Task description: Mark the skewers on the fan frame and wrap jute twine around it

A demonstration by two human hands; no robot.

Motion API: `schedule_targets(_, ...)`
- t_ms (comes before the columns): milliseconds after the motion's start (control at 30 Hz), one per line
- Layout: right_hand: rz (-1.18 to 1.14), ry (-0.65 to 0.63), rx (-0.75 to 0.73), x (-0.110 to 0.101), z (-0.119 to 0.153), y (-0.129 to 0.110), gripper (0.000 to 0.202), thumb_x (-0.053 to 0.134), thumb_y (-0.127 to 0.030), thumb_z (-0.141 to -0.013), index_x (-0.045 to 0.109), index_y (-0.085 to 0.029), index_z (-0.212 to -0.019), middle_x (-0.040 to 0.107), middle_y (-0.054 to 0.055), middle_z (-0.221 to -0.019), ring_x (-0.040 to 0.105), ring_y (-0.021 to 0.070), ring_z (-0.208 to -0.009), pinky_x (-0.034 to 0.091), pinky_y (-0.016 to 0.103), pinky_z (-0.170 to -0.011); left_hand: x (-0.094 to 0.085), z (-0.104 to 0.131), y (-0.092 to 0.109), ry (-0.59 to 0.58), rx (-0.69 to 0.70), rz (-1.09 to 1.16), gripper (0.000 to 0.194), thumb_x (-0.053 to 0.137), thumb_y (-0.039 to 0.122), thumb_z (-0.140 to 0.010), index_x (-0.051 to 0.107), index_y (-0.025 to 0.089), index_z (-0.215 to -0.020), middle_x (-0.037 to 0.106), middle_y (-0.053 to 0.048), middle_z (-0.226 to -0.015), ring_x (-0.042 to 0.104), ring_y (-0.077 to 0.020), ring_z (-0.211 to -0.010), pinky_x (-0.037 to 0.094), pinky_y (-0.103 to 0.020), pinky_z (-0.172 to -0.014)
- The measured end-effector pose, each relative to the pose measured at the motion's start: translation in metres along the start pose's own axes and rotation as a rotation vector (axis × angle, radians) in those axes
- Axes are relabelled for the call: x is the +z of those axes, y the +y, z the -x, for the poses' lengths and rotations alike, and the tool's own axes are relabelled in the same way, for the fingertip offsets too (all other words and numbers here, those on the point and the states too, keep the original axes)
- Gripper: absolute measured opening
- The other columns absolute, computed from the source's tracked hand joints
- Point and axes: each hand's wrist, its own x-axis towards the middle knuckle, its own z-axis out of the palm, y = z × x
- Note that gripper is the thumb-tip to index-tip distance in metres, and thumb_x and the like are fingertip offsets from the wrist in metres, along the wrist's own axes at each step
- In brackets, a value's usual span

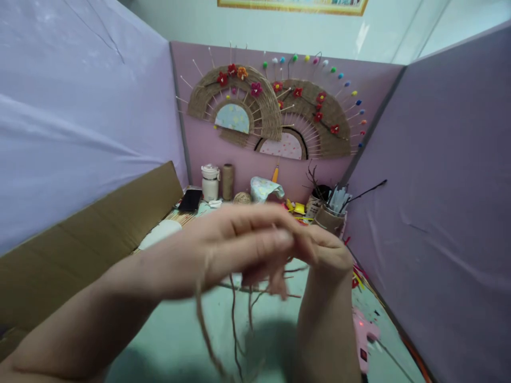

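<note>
There are two hands, one left hand (239, 234) and one right hand (330, 251); the strands of cord (233, 314) blur together, so their number cannot be told. Two twine arches (337, 139) show, with four flowers (256, 89) on one, at least six on the other, and about sixteen coloured balls (340, 76). Also visible are one bench (171, 330), one white jar (210, 187), one twine spool (227, 183), one twine ball (241, 199), two containers (329, 219), one pink glue gun (361, 338) and one framed picture (293, 9).

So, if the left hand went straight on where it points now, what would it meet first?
Most likely the right hand: the left hand overlaps it in this view, though blur leaves contact unclear.
</note>
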Motion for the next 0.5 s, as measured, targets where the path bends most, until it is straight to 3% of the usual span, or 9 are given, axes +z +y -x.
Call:
schedule_targets(67,-0.082,0.052,-0.125,-0.001,0.006,-0.003,0.036,0.053,-0.051,-0.089,0.072,-0.021,-0.095,0.049,-0.005,-0.042,0.037,0.0087,-0.033,0.037,0.023,-0.041,-0.012,-0.013,-0.003,0.230,0.073,0.136,0.018,0.054,0.029,-0.088,0.068,0.018,-0.085,0.037,0.005,-0.046,0.033,-0.0058,-0.040,0.028,-0.017,-0.039)
schedule_targets(133,-0.059,0.240,-0.266,-0.001,0.008,-0.014,0.025,0.057,-0.043,-0.089,0.071,-0.023,-0.089,0.031,-0.010,-0.038,0.023,0.0067,-0.033,0.030,0.021,-0.040,-0.020,-0.025,-0.008,0.331,0.076,0.217,0.016,0.056,0.027,-0.086,0.066,0.016,-0.081,0.033,0.007,-0.046,0.027,-0.0038,-0.038,0.023,-0.016,-0.037)
schedule_targets(200,0.019,0.479,-0.384,0.005,0.011,-0.030,0.016,0.062,-0.036,-0.088,0.069,-0.025,-0.078,0.024,-0.011,-0.041,0.016,0.0069,-0.035,0.026,0.022,-0.041,-0.020,-0.032,-0.012,0.330,0.060,0.209,0.010,0.060,0.024,-0.082,0.066,0.016,-0.081,0.039,0.006,-0.051,0.029,-0.0026,-0.039,0.021,-0.015,-0.037)
schedule_targets(300,0.093,0.667,-0.523,0.019,0.020,-0.054,0.023,0.058,-0.036,-0.091,0.064,-0.030,-0.070,0.019,-0.010,-0.040,0.015,0.0100,-0.033,0.026,0.024,-0.037,-0.012,-0.038,-0.019,0.264,0.017,0.098,0.014,0.068,0.020,-0.075,0.067,0.016,-0.088,0.052,0.003,-0.065,0.039,-0.0035,-0.046,0.026,-0.017,-0.040)
schedule_targets(367,0.162,0.739,-0.550,0.025,0.026,-0.063,0.026,0.056,-0.038,-0.091,0.062,-0.031,-0.066,0.020,-0.009,-0.039,0.016,0.0115,-0.032,0.025,0.026,-0.034,-0.006,-0.044,-0.023,0.268,0.025,0.059,0.020,0.071,0.018,-0.072,0.067,0.016,-0.092,0.057,0.001,-0.072,0.046,-0.0054,-0.053,0.031,-0.018,-0.044)
schedule_targets(500,0.354,0.945,-0.427,0.024,0.026,-0.054,0.022,0.055,-0.032,-0.092,0.067,-0.027,-0.074,0.045,-0.003,-0.054,0.033,0.0106,-0.041,0.024,0.026,-0.038,0.001,-0.066,-0.019,0.368,0.167,0.043,0.025,0.066,0.009,-0.072,0.065,0.016,-0.096,0.063,-0.001,-0.087,0.056,-0.0081,-0.067,0.040,-0.017,-0.054)
